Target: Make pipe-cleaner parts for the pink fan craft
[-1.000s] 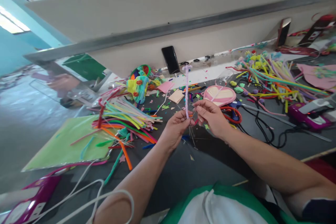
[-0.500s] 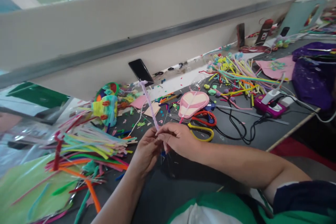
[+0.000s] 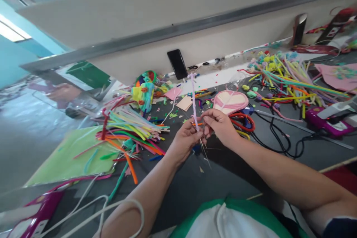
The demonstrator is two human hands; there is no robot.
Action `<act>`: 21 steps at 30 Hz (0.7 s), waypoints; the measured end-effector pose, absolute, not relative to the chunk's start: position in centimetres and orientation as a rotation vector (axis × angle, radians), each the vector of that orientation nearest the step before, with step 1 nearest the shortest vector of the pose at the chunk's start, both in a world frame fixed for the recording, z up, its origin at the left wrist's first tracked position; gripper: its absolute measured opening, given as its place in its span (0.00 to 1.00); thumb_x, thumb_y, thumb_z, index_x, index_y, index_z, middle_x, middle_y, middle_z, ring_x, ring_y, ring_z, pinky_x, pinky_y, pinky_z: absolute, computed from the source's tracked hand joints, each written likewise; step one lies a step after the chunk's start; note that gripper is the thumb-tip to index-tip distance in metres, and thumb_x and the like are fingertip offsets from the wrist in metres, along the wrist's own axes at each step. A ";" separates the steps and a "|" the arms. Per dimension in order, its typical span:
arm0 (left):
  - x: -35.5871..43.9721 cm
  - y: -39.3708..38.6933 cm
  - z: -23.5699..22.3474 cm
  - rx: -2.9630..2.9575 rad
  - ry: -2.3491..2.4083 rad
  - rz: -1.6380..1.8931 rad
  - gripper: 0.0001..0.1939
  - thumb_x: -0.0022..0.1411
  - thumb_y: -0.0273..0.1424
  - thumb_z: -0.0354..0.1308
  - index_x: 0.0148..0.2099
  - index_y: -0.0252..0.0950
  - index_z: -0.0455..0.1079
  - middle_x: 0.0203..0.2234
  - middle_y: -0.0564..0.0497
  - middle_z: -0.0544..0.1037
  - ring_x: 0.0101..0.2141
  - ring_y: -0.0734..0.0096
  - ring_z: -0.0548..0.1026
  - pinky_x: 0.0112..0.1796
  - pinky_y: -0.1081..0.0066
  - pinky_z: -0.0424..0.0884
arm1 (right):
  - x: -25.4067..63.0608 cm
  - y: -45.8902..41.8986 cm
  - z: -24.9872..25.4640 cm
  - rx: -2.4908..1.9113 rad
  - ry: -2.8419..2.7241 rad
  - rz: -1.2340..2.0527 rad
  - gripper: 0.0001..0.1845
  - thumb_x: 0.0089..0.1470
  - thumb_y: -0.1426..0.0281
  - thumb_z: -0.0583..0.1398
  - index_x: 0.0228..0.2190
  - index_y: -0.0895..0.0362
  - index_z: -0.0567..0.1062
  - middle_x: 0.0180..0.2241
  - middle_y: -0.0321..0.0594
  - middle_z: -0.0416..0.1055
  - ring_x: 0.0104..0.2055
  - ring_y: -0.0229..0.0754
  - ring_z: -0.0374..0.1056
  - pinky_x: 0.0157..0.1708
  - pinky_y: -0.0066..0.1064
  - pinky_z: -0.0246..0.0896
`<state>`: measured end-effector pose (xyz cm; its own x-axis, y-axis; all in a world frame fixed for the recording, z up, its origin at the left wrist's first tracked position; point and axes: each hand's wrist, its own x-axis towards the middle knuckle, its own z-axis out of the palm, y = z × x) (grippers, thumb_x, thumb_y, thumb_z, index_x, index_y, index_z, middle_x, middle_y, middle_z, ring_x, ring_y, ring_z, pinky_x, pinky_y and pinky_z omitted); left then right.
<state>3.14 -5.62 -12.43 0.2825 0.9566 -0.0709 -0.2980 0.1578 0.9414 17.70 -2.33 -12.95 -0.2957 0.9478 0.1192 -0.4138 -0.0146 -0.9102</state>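
Right hand (image 3: 219,126) now beside lavender stem (image 3: 193,100)

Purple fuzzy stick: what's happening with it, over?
Left hand pinching purple fuzzy stick near its lower end, nearly upright. Right hand close beside, grip unclear. Phone behind; nothing seen blocking either hand.

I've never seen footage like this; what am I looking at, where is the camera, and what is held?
There is no machine: these are a person's bare hands, seen from one camera worn on the head, facing forward and down. The left hand holds a lilac fuzzy stem nearly upright; the right hand works beside its lower end, its grip unclear. On the dark table lie colorful fuzzy stems, a pink-and-cream shape and a green sheet.
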 end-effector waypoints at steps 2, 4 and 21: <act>3.2 -5.6 -12.5 1.010 0.833 1.079 0.25 0.51 0.28 0.64 0.52 0.38 0.64 0.30 0.51 0.75 0.30 0.72 0.74 0.30 0.73 0.71 | 17.6 -2.4 -13.2 -0.676 -1.131 1.570 0.08 0.51 0.65 0.59 0.33 0.57 0.69 0.16 0.27 0.66 0.16 0.31 0.63 0.17 0.24 0.63; 3.2 -5.6 -12.6 1.015 0.834 1.093 0.24 0.52 0.28 0.64 0.51 0.37 0.64 0.29 0.51 0.75 0.30 0.72 0.74 0.31 0.72 0.70 | 17.4 -2.4 -13.4 -0.666 -1.117 1.585 0.09 0.51 0.65 0.60 0.33 0.56 0.69 0.18 0.28 0.67 0.16 0.31 0.63 0.17 0.24 0.62; 3.9 -5.4 -13.0 0.925 1.037 1.167 0.33 0.43 0.23 0.68 0.53 0.39 0.66 0.30 0.53 0.75 0.26 0.78 0.73 0.29 0.79 0.73 | 16.6 -2.9 -14.1 -0.841 -1.316 1.248 0.03 0.52 0.73 0.56 0.28 0.54 0.69 0.26 0.32 0.68 0.26 0.34 0.66 0.26 0.24 0.62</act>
<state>3.89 -5.42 -13.03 0.0812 0.9857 -0.1474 -0.2623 0.1638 0.9510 16.63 -2.89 -14.07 -0.1652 0.9597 0.2271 -0.1759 0.1979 -0.9643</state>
